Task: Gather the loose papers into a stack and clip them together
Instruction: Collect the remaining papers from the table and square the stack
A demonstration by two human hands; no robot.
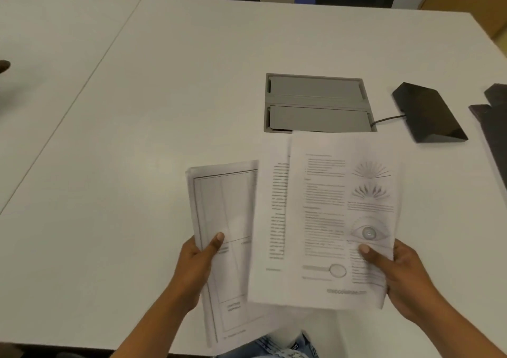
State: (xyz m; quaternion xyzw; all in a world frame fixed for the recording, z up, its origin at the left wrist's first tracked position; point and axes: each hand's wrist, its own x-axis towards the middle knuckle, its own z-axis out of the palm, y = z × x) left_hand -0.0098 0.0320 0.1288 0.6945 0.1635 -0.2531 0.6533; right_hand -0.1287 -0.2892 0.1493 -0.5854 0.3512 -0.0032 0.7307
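I hold several printed papers above the near edge of the white table. My left hand grips the left side of a sheet with a ruled table, thumb on top. My right hand grips the right side of a page with text and an eye drawing, thumb on its face. A further text page lies between the two, fanned out under the eye page. The sheets overlap loosely and are not squared up. No clip is in view.
A grey cable hatch is set into the table just beyond the papers. A black wedge-shaped device with a cable sits to its right. Dark flat items lie at the right edge. A dark object shows at the far left edge.
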